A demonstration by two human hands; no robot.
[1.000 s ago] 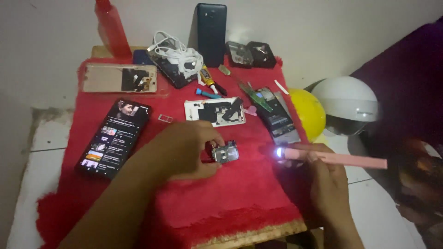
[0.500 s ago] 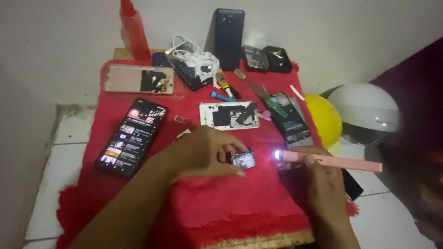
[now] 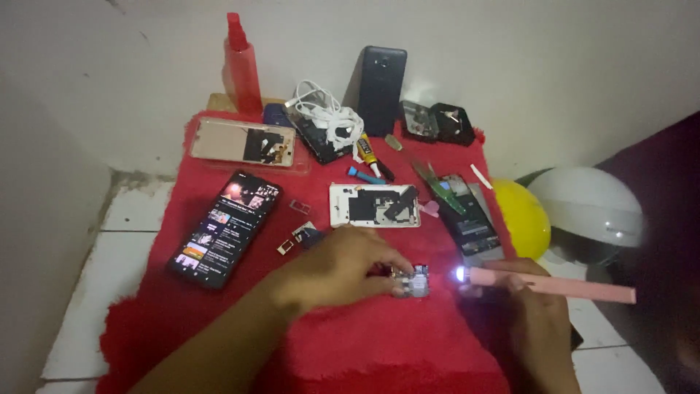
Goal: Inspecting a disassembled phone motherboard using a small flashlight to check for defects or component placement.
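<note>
My left hand [image 3: 339,270] rests on the red cloth [image 3: 219,321] and pinches a small metallic circuit part [image 3: 413,282] between its fingertips. My right hand [image 3: 529,321] grips a pink pen-shaped tool [image 3: 561,286] whose lit tip [image 3: 459,274] shines just right of the part. An opened white phone body [image 3: 375,205] lies a little beyond my left hand. Small loose parts [image 3: 300,235] sit to its left.
A lit black phone [image 3: 224,228], a gold phone back [image 3: 242,141], a red spray bottle [image 3: 242,69], a white cable [image 3: 327,117], a glue tube [image 3: 366,151], an upright dark phone [image 3: 381,80], black parts [image 3: 436,120], another opened phone [image 3: 470,215]. Yellow ball [image 3: 525,219] and white helmet [image 3: 587,208] at right.
My view has shifted so the cloth and phones sit lower and further right in frame. Both hands stay on the small part and the lit tool, with the tip still beside the part.
</note>
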